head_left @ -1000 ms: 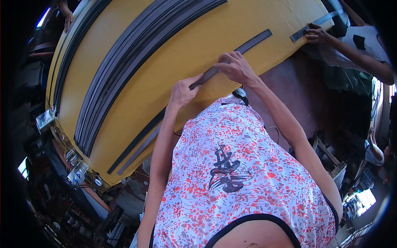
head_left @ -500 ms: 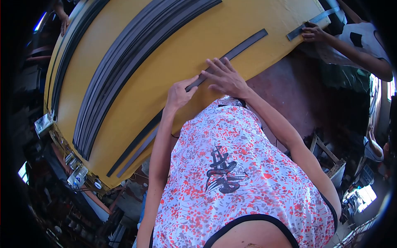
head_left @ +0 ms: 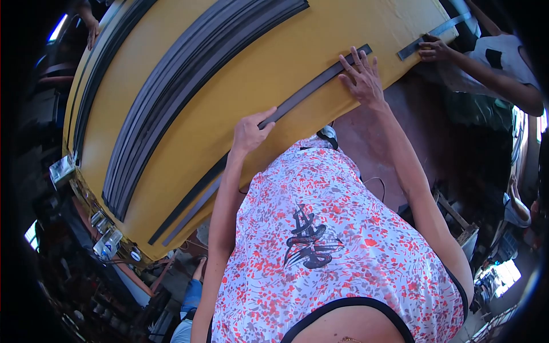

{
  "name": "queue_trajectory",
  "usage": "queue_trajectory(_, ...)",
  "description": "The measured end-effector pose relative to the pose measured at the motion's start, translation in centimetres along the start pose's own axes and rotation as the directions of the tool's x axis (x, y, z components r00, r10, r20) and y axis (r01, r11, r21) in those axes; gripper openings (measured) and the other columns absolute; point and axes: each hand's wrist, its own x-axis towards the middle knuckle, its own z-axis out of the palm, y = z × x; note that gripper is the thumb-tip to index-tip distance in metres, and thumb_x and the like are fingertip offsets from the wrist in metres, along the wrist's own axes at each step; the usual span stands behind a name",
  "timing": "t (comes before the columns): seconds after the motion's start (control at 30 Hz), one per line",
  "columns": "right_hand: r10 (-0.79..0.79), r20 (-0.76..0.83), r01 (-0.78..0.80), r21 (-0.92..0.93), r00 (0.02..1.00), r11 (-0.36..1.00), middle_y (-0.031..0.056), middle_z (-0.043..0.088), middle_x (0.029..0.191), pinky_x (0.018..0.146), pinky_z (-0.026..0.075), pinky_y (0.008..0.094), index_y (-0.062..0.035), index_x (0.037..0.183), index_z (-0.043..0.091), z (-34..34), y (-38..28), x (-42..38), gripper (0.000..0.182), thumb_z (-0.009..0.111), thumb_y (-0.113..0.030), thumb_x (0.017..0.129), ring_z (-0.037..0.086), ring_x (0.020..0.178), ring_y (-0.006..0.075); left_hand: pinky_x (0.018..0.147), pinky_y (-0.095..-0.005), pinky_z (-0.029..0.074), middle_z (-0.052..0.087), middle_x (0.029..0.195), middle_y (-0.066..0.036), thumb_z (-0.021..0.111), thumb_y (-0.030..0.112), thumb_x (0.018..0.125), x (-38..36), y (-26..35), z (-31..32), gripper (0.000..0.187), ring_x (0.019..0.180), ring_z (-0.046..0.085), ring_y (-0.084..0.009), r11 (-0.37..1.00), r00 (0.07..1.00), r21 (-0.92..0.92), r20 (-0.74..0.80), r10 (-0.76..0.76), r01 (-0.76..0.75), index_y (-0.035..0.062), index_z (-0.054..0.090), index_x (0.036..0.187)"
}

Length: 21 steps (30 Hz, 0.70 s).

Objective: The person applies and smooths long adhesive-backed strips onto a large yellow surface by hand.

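A long dark grey strip (head_left: 309,95) lies along the near side of the yellow table (head_left: 320,46). Around its middle part, my left hand (head_left: 250,132) is closed, the thumb and forefinger on either side of the strip. My right hand (head_left: 363,81) lies flat near the strip's far right end, fingers spread with their tips across it. A second, thinner strip (head_left: 191,212) runs close beside the lower left part, partly hidden by my left forearm.
A thick bundle of dark strips (head_left: 166,97) curves across the table's middle, with more strips (head_left: 94,86) beyond it. At the right, a co-worker's hand (head_left: 436,49) holds a short strip (head_left: 410,48). Another person's hand (head_left: 91,31) rests at the far left edge. Small clear containers (head_left: 107,244) stand at the left end.
My right hand has slid up and right along the strip, from near my left hand to near the strip's end. My left hand has barely moved.
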Motion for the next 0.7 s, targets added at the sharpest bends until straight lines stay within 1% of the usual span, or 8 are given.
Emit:
queue_trajectory(0.03, -0.002, -0.002, 0.002, -0.002, 1.000, 1.000, 0.0056, 0.022, 0.166, 0.122, 0.009, 0.0586, -0.0351, 0.154, 0.038, 0.0, -0.4, 0.0, 0.060, 0.047, -0.058, 0.099, 0.023, 0.151, 0.0338, 0.093, -0.0347, 0.053, 0.070, 0.119, -0.013, 0.070, 0.022, 0.086, 0.0, 0.0, 0.0, 0.040, 0.108, 0.068, -0.0301, 1.000, 1.000, 0.001, 0.002, -0.014, 0.014, 0.0184, 0.069, 0.126)
queue_trajectory(0.13, 0.016, -0.022, -0.014, 0.070, 1.000, 0.997, 0.0086, 0.022, 0.165, 0.122, 0.007, 0.0578, -0.0274, 0.156, 0.035, 0.5, -3.1, -0.8, 0.066, 0.045, -0.060, 0.099, 0.022, 0.151, 0.0348, 0.092, -0.0352, 0.053, 0.071, 0.118, -0.013, 0.070, 0.022, 0.086, 0.0, -0.4, 0.2, 0.040, 0.107, 0.068, -0.0301, 1.000, 1.000, -0.021, -0.003, -0.007, 0.007, 0.0184, 0.069, 0.126)
queue_trajectory(0.23, -0.085, -0.001, 0.085, 0.041, 0.996, 0.996, 0.0125, 0.021, 0.165, 0.122, 0.004, 0.0572, -0.0193, 0.157, 0.034, 1.1, -6.7, -1.9, 0.072, 0.043, -0.062, 0.098, 0.020, 0.152, 0.0349, 0.091, -0.0354, 0.053, 0.071, 0.117, -0.013, 0.070, 0.022, 0.086, 0.1, -0.6, 0.3, 0.040, 0.105, 0.069, -0.0298, 0.999, 0.999, 0.012, -0.027, 0.033, -0.033, 0.0183, 0.070, 0.125)
queue_trajectory(0.37, -0.120, 0.057, 0.110, 0.167, 0.991, 0.980, 0.0107, 0.018, 0.166, 0.123, 0.003, 0.0569, -0.0188, 0.157, 0.033, 1.4, -11.4, -3.1, 0.074, 0.042, -0.063, 0.098, 0.017, 0.153, 0.0334, 0.090, -0.0355, 0.054, 0.071, 0.116, -0.013, 0.071, 0.022, 0.085, 0.1, -0.3, 0.4, 0.040, 0.104, 0.069, -0.0297, 1.000, 1.000, 0.015, -0.013, 0.002, -0.002, 0.0186, 0.069, 0.126)
queue_trajectory(0.47, -0.109, 0.043, 0.096, 0.237, 0.993, 0.967, 0.0105, 0.020, 0.166, 0.123, 0.005, 0.0571, -0.0190, 0.156, 0.034, 1.5, -12.3, -3.3, 0.073, 0.045, -0.062, 0.098, 0.018, 0.153, 0.0334, 0.090, -0.0354, 0.054, 0.071, 0.116, -0.013, 0.071, 0.022, 0.085, 0.3, 0.0, 0.3, 0.041, 0.103, 0.069, -0.0297, 1.000, 1.000, 0.025, -0.012, 0.004, -0.003, 0.0192, 0.070, 0.126)
queue_trajectory(0.6, -0.134, 0.086, 0.117, 0.178, 0.987, 0.977, 0.0105, 0.021, 0.165, 0.123, 0.007, 0.0571, -0.0191, 0.156, 0.035, 1.0, -10.9, -2.9, 0.072, 0.047, -0.059, 0.097, 0.020, 0.152, 0.0340, 0.090, -0.0356, 0.053, 0.071, 0.116, -0.013, 0.071, 0.023, 0.085, 0.5, -0.1, 0.4, 0.041, 0.103, 0.069, -0.0303, 0.999, 1.000, 0.034, 0.005, -0.009, 0.008, 0.0197, 0.069, 0.126)
queue_trajectory(0.67, -0.059, 0.074, 0.048, 0.140, 0.996, 0.989, 0.0106, 0.023, 0.165, 0.122, 0.008, 0.0596, -0.0195, 0.156, 0.035, 1.0, -9.3, -2.4, 0.071, 0.050, -0.057, 0.097, 0.022, 0.151, 0.0342, 0.090, -0.0356, 0.053, 0.071, 0.116, -0.013, 0.071, 0.023, 0.085, 0.6, 0.2, 0.4, 0.041, 0.103, 0.069, -0.0304, 0.999, 1.000, 0.032, 0.001, -0.002, 0.002, 0.0198, 0.069, 0.126)
queue_trajectory(0.7, -0.062, 0.074, 0.052, 0.139, 0.995, 0.989, 0.0106, 0.023, 0.165, 0.122, 0.008, 0.0596, -0.0195, 0.156, 0.035, 1.2, -9.2, -2.4, 0.071, 0.050, -0.057, 0.097, 0.022, 0.151, 0.0342, 0.091, -0.0339, 0.053, 0.071, 0.116, -0.015, 0.072, 0.020, 0.085, 0.6, 0.2, 0.4, 0.042, 0.104, 0.070, -0.0281, 0.999, 1.000, 0.034, 0.002, -0.004, 0.004, 0.0156, 0.069, 0.126)
